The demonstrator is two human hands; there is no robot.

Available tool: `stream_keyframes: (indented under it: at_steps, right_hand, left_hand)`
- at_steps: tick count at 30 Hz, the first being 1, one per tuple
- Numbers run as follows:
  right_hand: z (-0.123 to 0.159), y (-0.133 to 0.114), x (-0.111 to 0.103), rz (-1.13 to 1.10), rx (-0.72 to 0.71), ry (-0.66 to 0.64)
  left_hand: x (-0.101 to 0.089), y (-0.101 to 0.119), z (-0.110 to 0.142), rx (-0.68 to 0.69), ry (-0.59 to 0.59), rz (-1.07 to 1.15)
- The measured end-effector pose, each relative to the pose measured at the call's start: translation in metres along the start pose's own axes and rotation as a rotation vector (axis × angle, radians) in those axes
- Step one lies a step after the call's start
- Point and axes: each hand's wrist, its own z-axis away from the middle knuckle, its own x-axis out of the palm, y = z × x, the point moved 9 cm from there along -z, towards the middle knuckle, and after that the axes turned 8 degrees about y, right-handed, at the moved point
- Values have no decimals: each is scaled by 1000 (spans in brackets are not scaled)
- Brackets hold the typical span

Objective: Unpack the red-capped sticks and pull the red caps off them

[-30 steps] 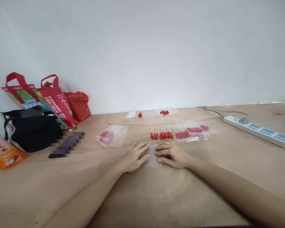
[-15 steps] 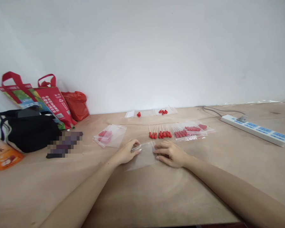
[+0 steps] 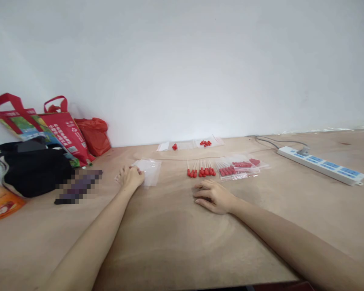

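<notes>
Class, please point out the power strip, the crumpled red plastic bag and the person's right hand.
Power strip (image 3: 321, 165): head view, middle of its top face.
Red plastic bag (image 3: 95, 137): head view, its crumpled side.
Right hand (image 3: 217, 196): head view, back of the hand.

We've got soft, even light, brightest on the wall (image 3: 170, 101). Our left hand (image 3: 131, 176) blurs, and the desk (image 3: 170, 242) darkens toward its near edge.
</notes>
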Motion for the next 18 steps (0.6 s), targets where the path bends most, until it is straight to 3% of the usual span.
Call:
stream_keyframes:
  at_steps: [8, 12, 14, 16, 18]
  right_hand:
    - [1, 3, 2, -41, 27, -3]
    - [0, 2, 1, -41, 31, -8]
    - [0, 1, 1, -46, 31, -10]
    - [0, 1, 0, -49, 32, -11]
    - [0, 1, 0, -51, 33, -10]
  left_hand:
    - [17, 22, 4, 101, -56, 66]
    - [15, 32, 4, 99, -56, 103]
    - [9, 21, -2, 53, -23, 92]
    - [6, -3, -11, -59, 9, 61]
    - [13, -28, -19, -158, -49, 81]
